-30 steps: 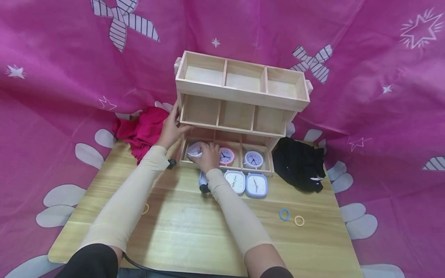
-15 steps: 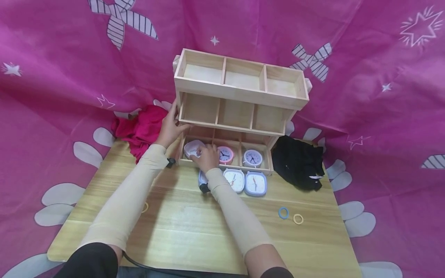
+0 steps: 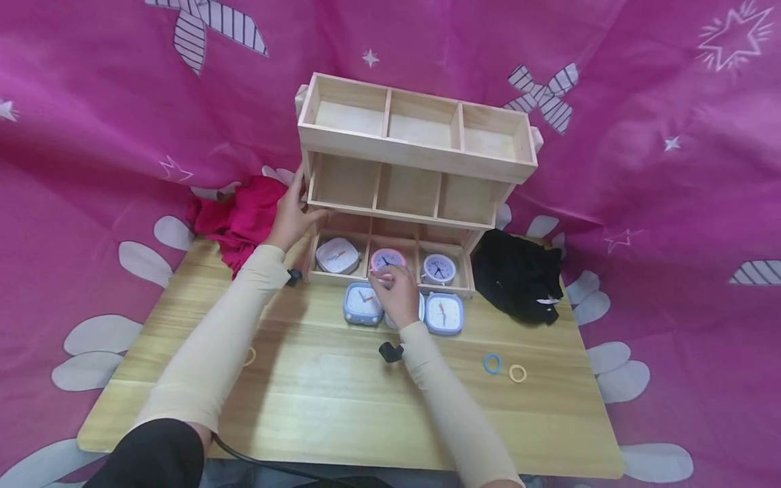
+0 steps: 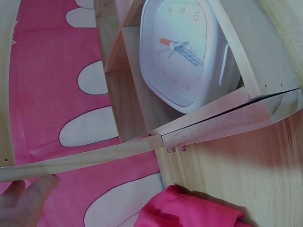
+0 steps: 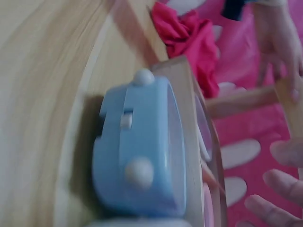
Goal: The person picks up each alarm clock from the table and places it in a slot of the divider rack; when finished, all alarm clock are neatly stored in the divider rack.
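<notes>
Three tiers make up the wooden organizer (image 3: 415, 150). At its left side my left hand (image 3: 291, 218) grips the frame, thumb toward the front. A pale squarish alarm clock (image 3: 338, 256) lies in the bottom tier's left compartment, also in the left wrist view (image 4: 177, 52). The middle compartment bears a pink round clock (image 3: 388, 257), the right one a white round clock (image 3: 438, 270). My right hand (image 3: 399, 295) hovers by the pink clock with loose fingers and holds nothing. Before the organizer stand a blue clock (image 3: 363, 303), a clock mostly hidden by that hand, and another blue-rimmed clock (image 3: 444, 313).
Crumpled red cloth (image 3: 250, 213) lies left of the organizer, black cloth (image 3: 517, 276) right of it. Blue (image 3: 492, 363) and yellow (image 3: 517, 373) rings lie on the wooden table (image 3: 342, 407). A patterned pink curtain (image 3: 427, 41) hangs behind.
My right hand has let go of the pale squarish clock in the left compartment and moved right. The left hand keeps its place on the organizer. The head view has shifted slightly.
</notes>
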Motion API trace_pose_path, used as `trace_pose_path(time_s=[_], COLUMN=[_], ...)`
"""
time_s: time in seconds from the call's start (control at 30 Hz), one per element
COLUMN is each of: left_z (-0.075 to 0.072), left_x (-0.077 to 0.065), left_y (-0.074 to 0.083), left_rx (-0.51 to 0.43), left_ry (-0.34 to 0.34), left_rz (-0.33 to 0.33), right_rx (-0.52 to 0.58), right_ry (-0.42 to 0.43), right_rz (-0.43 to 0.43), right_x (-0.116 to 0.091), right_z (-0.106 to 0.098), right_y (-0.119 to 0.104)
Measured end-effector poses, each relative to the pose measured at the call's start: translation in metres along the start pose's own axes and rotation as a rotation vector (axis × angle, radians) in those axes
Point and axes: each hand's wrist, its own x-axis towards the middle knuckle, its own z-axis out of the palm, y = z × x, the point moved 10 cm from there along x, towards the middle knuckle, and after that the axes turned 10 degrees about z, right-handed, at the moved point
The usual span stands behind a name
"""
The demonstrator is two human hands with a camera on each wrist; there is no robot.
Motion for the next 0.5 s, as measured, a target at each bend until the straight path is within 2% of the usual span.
trace_pose_path(time_s=[0.33,0.5], left_z=[-0.001,0.0], left_x=[0.001,0.001], left_y=[-0.002,0.0], left_rx=[0.01,-0.01], left_ry=[0.002,0.003], left_rz=[-0.003,0.001], right_rx=[-0.009,-0.031], right_ry=[0.149,0.173], right_rz=[0.101,0.16], right_x=[-0.025,-0.029], right_z=[-0.061,-0.086], right_y=[0.046,0.067])
